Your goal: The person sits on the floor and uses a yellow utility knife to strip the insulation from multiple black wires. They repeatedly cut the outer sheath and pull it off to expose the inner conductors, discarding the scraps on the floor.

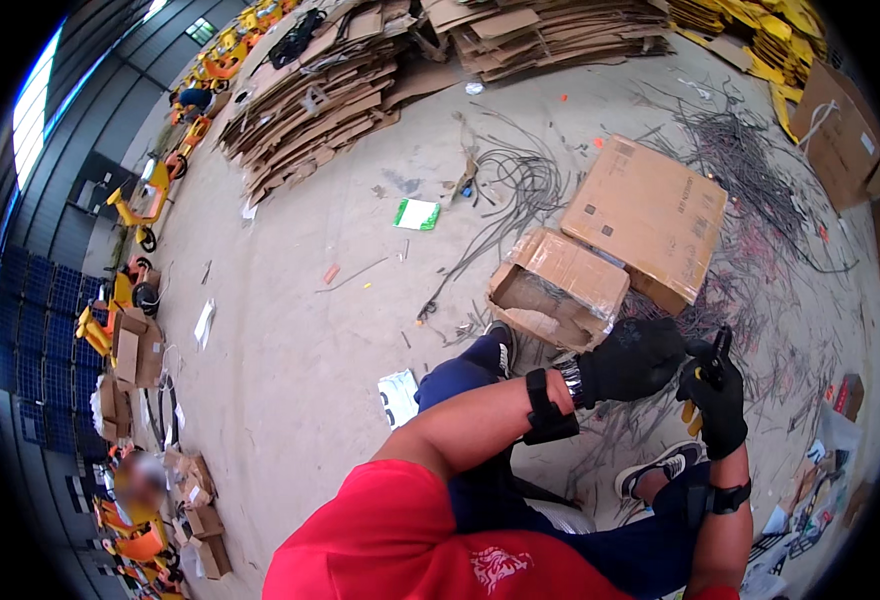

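My right hand (714, 409), in a black glove, grips a pair of hand pliers (722, 346) with yellow on the handles. The dark jaws point up and away from me. Beside it, almost touching, is my left hand (631, 361), also black-gloved, with its fingers curled; its back hides whatever may be in the palm. Just beyond the left hand stands an open cardboard box (575, 274) with torn flaps and clear tape. A larger closed cardboard carton (646, 217) bearing print lies against it. Cut grey and reddish wire pieces (762, 300) litter the concrete floor around both hands.
Long dark cables (518, 176) lie loosely beyond the open box. Flattened cardboard (320, 112) is stacked at the back. A green-and-white packet (416, 214) rests on the floor. Yellow scooters (147, 191) line the left wall, where other people are present. Plastic bags (834, 435) lie at right.
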A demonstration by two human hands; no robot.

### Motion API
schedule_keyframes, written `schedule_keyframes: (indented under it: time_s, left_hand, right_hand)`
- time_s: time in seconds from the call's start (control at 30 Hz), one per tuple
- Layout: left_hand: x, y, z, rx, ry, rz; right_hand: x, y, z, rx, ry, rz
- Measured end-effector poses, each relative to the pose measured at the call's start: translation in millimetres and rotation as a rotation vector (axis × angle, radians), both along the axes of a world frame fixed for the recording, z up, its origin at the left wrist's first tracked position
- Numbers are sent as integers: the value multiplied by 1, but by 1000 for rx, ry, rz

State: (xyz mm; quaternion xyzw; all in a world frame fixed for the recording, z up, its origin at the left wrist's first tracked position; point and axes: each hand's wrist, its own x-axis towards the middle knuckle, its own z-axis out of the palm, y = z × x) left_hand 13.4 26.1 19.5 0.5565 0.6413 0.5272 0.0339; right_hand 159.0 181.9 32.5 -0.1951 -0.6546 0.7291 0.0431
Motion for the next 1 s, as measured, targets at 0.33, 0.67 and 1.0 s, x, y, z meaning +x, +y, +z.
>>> schedule_keyframes:
  time_s: [0.33,0.67,1.0]
  left_hand:
    - [-10,-1,2,-5,50,70]
    - [-9,-1,-1,-7,-31,33]
    - [-14,6,-41,-235,495,142]
  right_hand:
    - [-2,2,-3,-5,-1,4]
    - [-1,2,-4,-39,-11,-20]
    - [2,10,-18,-37,10,20]
